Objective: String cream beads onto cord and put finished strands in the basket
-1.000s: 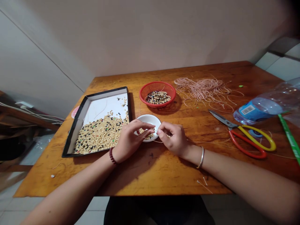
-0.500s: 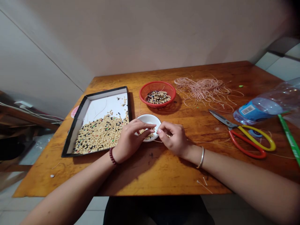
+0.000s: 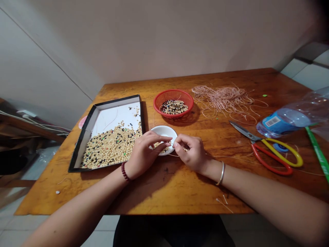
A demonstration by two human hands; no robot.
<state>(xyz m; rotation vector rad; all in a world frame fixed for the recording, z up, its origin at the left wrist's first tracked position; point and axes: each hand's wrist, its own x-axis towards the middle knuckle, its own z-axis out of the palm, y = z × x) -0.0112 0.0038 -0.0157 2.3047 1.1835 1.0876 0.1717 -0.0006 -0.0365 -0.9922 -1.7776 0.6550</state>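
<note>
Over a small white bowl (image 3: pixel 166 131) with pale beads in it, my two hands nearly meet at the fingertips. My left hand (image 3: pixel 147 148) pinches a tiny pale bead between thumb and forefinger. With curled fingers, my right hand (image 3: pixel 191 152) grips a thin string (image 3: pixel 232 156) close to the bead; a few strung-looking pale beads (image 3: pixel 185 149) show at its fingers. The string trails off to the right across the table. Whether its tip is inside the bead is too small to tell.
Left stands a black-edged tray (image 3: pixel 108 116) of mixed beads. Behind the bowl is a red basket (image 3: pixel 173 93) of beads, beside a tangle of pink string (image 3: pixel 223 97). Scissors (image 3: pixel 257 139), a plastic bottle (image 3: pixel 280 120) and a green strip (image 3: pixel 317 149) lie right on the wooden table (image 3: pixel 164 192).
The hands hold almost the same pose over the bowl, with only slight finger movement at the bead. The whole view has shifted very slightly.
</note>
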